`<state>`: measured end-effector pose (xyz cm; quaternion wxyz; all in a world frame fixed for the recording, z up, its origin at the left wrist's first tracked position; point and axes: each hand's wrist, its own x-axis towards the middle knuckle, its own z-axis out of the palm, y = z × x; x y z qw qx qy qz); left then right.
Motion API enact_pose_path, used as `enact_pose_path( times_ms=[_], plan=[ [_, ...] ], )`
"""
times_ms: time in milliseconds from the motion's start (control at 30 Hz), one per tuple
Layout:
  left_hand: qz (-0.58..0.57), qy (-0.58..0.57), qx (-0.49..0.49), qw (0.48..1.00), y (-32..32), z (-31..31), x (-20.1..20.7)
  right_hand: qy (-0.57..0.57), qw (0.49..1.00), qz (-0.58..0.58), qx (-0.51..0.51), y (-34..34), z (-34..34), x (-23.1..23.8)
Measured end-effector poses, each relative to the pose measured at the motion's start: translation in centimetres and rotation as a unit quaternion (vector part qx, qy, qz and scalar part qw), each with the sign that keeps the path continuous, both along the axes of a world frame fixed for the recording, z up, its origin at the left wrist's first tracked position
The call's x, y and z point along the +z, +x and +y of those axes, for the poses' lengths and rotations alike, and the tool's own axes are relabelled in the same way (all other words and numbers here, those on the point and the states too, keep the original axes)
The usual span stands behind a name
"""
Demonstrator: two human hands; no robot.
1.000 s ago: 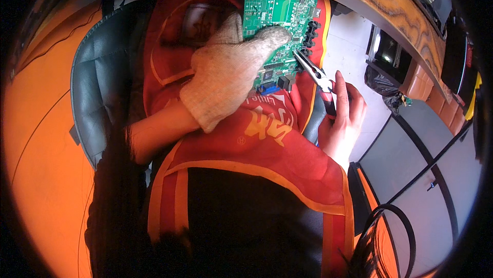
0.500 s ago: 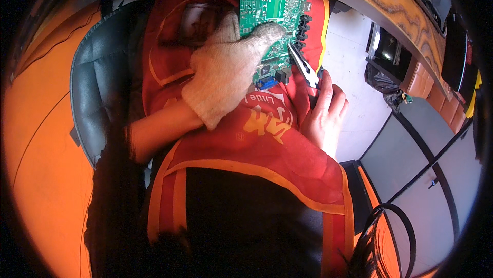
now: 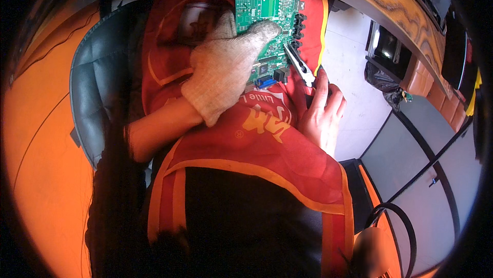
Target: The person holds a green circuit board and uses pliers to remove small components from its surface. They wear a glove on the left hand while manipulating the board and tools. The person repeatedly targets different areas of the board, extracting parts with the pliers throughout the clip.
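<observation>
A green circuit board lies over my lap on a red apron with orange trim. My left hand, in a pale work glove, grips the board's left side with the thumb across its face. Bare and closed round a pair of pliers, my right hand is just below the board's right edge. The pliers' metal jaws reach the board beside a row of black connectors; whether they pinch a part cannot be made out. A blue connector sits at the board's lower edge.
A wood-grain table edge curves across the top, close above the board. On the left stands a dark padded chair. Grey cabinet panels and a black plastic bag are on the right. The floor is orange at left.
The board has shifted slightly left with my gloved hand. My right hand and the pliers have moved a little left too, their jaws staying by the connector row.
</observation>
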<state>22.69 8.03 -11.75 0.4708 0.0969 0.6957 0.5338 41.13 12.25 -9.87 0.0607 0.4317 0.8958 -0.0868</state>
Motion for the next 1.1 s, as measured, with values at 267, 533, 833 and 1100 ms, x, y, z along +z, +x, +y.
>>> enact_pose_path(
  times_ms=[267, 533, 833, 1100],
  plan=[
    [-0.003, -0.061, -0.017, 0.998, 0.1, 0.1, 0.5, -0.085, 0.995, -0.039, -0.028, 0.5, 0.3, 0.4],
    [-0.056, -0.018, 0.061, 0.996, 0.6, 0.9, 0.8, -0.068, 0.997, -0.048, -0.005, 0.4, 0.7, 0.9],
    [0.009, -0.056, -0.012, 0.998, 0.4, 0.7, 0.3, -0.036, 0.992, -0.112, 0.038, -0.1, 1.7, 1.6],
    [-0.031, -0.049, 0.01, 0.998, 0.2, 0.8, 0.6, -0.206, 0.978, 0.016, -0.017, 0.1, 2.7, 1.3]
  ],
)
